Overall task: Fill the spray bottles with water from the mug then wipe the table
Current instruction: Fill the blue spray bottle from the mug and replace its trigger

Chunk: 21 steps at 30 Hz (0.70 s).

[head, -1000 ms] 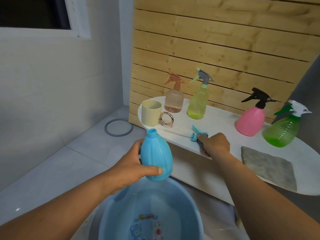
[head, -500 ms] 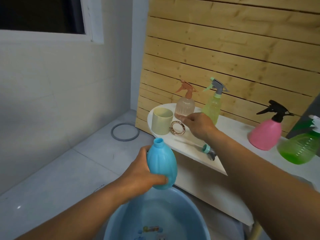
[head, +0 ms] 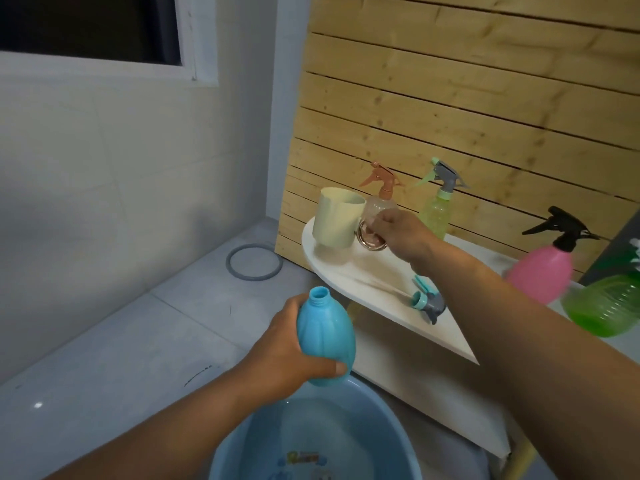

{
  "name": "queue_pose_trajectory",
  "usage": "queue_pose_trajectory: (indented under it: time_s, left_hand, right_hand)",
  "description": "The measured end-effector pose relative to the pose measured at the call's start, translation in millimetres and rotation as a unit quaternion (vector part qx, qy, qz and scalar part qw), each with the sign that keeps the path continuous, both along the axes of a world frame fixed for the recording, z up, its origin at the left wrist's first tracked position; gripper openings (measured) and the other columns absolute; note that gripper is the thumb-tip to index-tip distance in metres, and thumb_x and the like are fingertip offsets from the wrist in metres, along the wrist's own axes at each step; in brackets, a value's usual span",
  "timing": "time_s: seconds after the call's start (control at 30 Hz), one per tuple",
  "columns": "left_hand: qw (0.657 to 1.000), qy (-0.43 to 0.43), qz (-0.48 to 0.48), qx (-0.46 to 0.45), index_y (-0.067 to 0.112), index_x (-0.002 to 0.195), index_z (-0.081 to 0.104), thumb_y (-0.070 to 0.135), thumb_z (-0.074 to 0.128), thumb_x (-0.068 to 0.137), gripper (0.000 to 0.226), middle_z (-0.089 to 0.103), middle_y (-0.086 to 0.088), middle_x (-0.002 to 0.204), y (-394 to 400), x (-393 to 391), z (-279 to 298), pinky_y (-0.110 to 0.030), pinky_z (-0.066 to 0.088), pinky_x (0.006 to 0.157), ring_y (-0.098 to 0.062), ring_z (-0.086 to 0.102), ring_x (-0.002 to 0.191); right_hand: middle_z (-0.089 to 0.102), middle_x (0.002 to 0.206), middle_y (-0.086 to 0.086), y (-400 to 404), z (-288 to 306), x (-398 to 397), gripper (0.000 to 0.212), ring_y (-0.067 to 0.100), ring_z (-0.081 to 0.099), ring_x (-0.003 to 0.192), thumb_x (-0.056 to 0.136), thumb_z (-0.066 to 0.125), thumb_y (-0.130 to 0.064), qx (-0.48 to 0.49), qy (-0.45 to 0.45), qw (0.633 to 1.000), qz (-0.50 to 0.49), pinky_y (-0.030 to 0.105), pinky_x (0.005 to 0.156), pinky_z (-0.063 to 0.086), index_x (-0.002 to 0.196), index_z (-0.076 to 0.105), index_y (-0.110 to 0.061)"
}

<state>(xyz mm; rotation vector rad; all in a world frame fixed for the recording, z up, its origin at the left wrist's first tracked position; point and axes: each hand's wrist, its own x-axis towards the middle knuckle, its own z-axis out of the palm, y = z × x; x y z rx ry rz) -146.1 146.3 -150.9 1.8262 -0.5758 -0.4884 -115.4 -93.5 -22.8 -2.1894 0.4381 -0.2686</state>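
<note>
The mug (head: 337,220), tilted just above the table (head: 349,271) at 12 o'clock, hangs from the right hand (head: 401,233) pinching its ring handle; the fingertips are hidden. The left hand (head: 291,355) grips the uncapped blue bottle (head: 327,341) over the basin (head: 391,441), cut off at 6 o'clock

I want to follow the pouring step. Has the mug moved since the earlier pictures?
Yes. The mug is lifted off the table and tilted, held by its ring handle in the right hand; earlier it stood upright there.
</note>
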Motion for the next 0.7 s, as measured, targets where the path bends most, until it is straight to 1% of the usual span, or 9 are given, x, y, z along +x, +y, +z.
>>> queue_pose_trajectory:
  time_s: [0.07,0.13,0.2,0.27,0.37,0.43,0.5,0.63,0.7]
  left_hand:
    - [1.0,-0.006,0.001,0.006,0.054,0.139,0.03,0.047,0.097,0.055,0.108,0.049,0.016,0.133,5,-3,-5,-0.034,0.062,0.09,-0.011,0.059,0.117]
    - [1.0,-0.007,-0.003,0.012,0.052,0.139,0.031,0.044,0.097,0.057,0.106,0.051,0.015,0.132,10,-9,-9,-0.032,0.062,0.089,-0.01,0.06,0.115]
    - [1.0,-0.011,-0.013,0.021,0.049,0.14,0.032,0.037,0.096,0.062,0.102,0.053,0.014,0.13,16,-13,-16,-0.03,0.062,0.085,-0.01,0.062,0.113]
    - [0.999,-0.014,-0.015,0.031,0.046,0.141,0.033,0.029,0.095,0.065,0.1,0.055,0.012,0.128,21,-17,-24,-0.031,0.063,0.083,-0.011,0.063,0.111]
    - [0.999,-0.002,-0.004,0.033,0.041,0.14,0.034,0.021,0.093,0.067,0.097,0.055,0.008,0.126,26,-23,-43,-0.031,0.062,0.082,-0.012,0.062,0.11]
    - [1.0,0.007,0.006,0.024,0.04,0.138,0.034,0.015,0.094,0.068,0.096,0.055,0.007,0.126,26,-28,-59,-0.026,0.06,0.078,-0.012,0.061,0.11]
    - [0.999,0.023,0.015,0.02,0.039,0.136,0.035,0.013,0.096,0.066,0.096,0.055,0.007,0.126,27,-36,-82,-0.026,0.06,0.077,-0.013,0.061,0.11]
    - [0.997,0.045,0.055,0.013,0.037,0.136,0.039,0.021,0.1,0.058,0.1,0.052,0.005,0.13,34,-47,-129,-0.033,0.062,0.081,-0.017,0.06,0.114]
    - [0.995,0.053,0.081,0.018,0.037,0.136,0.039,0.029,0.099,0.053,0.103,0.049,0.003,0.132,37,-47,-147,-0.034,0.062,0.081,-0.017,0.059,0.115]
  right_hand:
    - [0.054,0.081,0.003,11,20,-21,0.026,0.014,0.042,0.069,0.106,0.049,-0.035,0.006,-0.007,1.0,0.002,0.027,0.061,0.034,0.097,0.059,-0.013]
    - [0.048,0.081,0.002,22,32,-46,0.029,0.013,0.034,0.066,0.107,0.043,-0.042,0.034,0.004,0.999,0.005,0.026,0.059,0.031,0.099,0.055,-0.017]
    - [0.046,0.077,-0.001,30,34,-68,0.036,0.013,0.032,0.063,0.106,0.041,-0.049,0.074,0.02,0.997,-0.006,0.026,0.057,0.031,0.094,0.055,-0.018]
    - [0.045,0.071,-0.003,37,28,-87,0.039,0.013,0.028,0.056,0.105,0.042,-0.05,0.104,0.04,0.994,-0.013,0.025,0.052,0.028,0.085,0.053,-0.019]
    - [0.046,0.067,-0.002,47,7,-112,0.038,0.012,0.027,0.053,0.105,0.044,-0.047,0.127,0.061,0.99,-0.015,0.024,0.049,0.026,0.078,0.05,-0.021]
    - [0.047,0.07,0.0,51,-12,-123,0.036,0.013,0.031,0.054,0.105,0.045,-0.045,0.102,0.073,0.992,-0.016,0.024,0.049,0.027,0.079,0.05,-0.02]
    - [0.048,0.073,0.0,52,-36,-131,0.036,0.015,0.036,0.059,0.105,0.044,-0.046,0.068,0.099,0.993,-0.017,0.023,0.05,0.032,0.08,0.05,-0.021]
    - [0.05,0.075,0.001,52,-86,-143,0.037,0.017,0.039,0.072,0.103,0.047,-0.047,0.107,0.147,0.983,-0.025,0.03,0.065,0.036,0.079,0.058,-0.021]
    - [0.054,0.074,0.0,48,-113,-146,0.039,0.017,0.043,0.071,0.103,0.048,-0.046,0.112,0.163,0.979,-0.039,0.029,0.064,0.037,0.08,0.064,-0.018]
